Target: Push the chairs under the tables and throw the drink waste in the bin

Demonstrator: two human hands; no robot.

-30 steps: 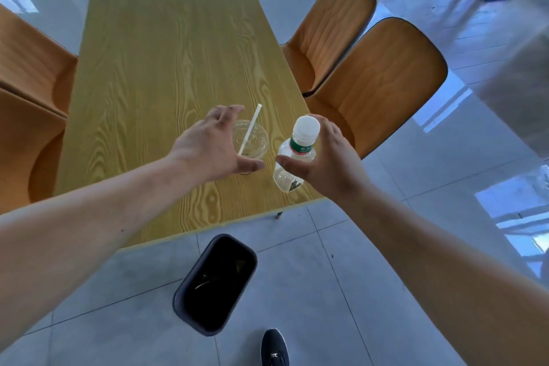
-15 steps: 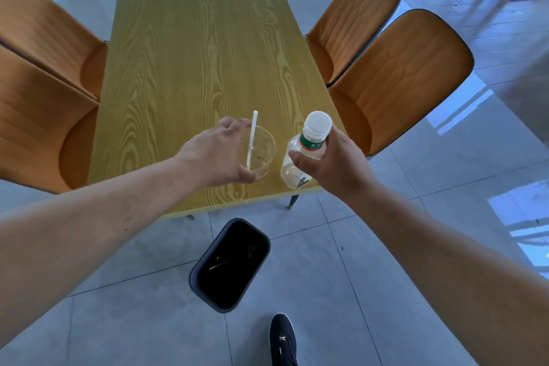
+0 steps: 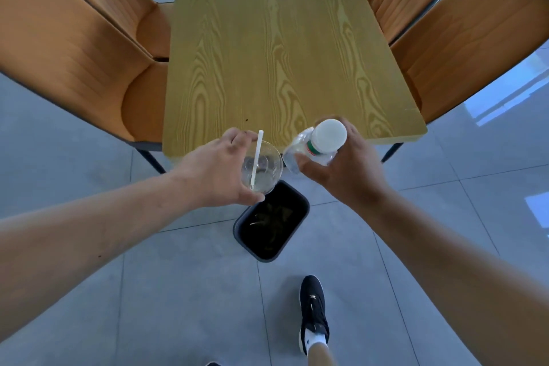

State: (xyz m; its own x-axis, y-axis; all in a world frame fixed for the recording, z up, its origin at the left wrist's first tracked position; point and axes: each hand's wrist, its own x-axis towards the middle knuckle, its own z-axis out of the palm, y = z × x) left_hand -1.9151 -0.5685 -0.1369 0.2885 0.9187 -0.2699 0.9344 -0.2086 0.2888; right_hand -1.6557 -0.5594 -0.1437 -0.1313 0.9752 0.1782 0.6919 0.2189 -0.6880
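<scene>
My left hand [image 3: 217, 172] grips a clear plastic cup [image 3: 263, 168] with a white straw [image 3: 257, 157] standing in it. My right hand [image 3: 347, 169] holds a clear plastic bottle [image 3: 315, 145] with a white cap, tilted toward me. Both are lifted off the yellow wooden table [image 3: 276, 47] and sit just past its near edge. A dark bin [image 3: 271, 221] stands on the floor right below and in front of the cup. Orange chairs flank the table: two on the left [image 3: 74, 47] and two on the right [image 3: 469, 36], their seats under the tabletop edges.
Grey tiled floor [image 3: 178, 291] surrounds the bin. My black shoe [image 3: 313, 309] stands near the bottom centre, just behind the bin. Thin dark table legs [image 3: 392, 151] show under the near edge.
Both hands have drawn the cup and the bottle back from over the table to its near edge, above the bin. The view has tilted down and back, so the bin sits closer to centre.
</scene>
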